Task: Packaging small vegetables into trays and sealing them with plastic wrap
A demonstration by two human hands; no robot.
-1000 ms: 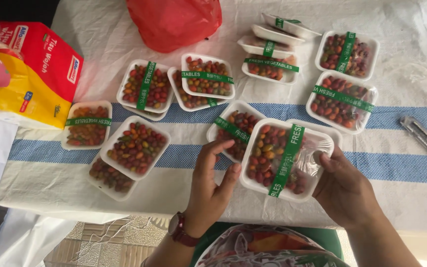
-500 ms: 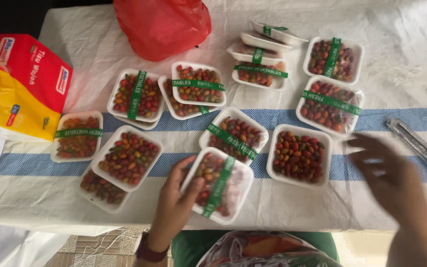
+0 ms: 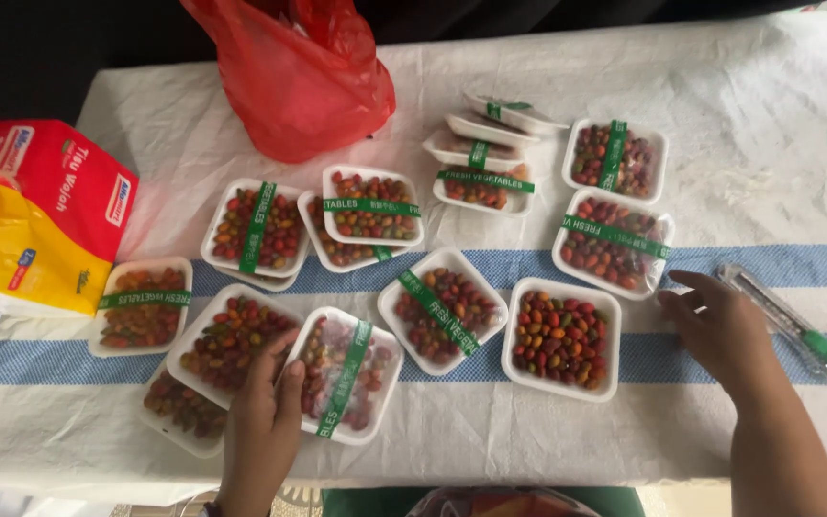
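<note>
My left hand [image 3: 265, 407] rests on the left edge of a wrapped white tray [image 3: 345, 372] of small red, green and orange tomatoes with a green band, lying near the table's front edge. My right hand [image 3: 718, 325] hovers over the cloth with fingers apart and nothing in it, between an unwrapped tray of tomatoes [image 3: 561, 337] on its left and a green-handled cutter [image 3: 786, 322] on its right. Another banded tray [image 3: 442, 308] lies between the two trays.
Several more banded trays [image 3: 616, 238] lie across the white, blue-striped tablecloth [image 3: 528, 431]. A red plastic bag [image 3: 291, 69] sits at the back. A red and yellow tissue pack [image 3: 31, 215] stands at the left edge. An unwrapped tray [image 3: 232, 340] overlaps another at front left.
The left hand slid the wrapped tray leftward and set it down near the front-left trays. The right hand let go of it and moved right toward the cutter.
</note>
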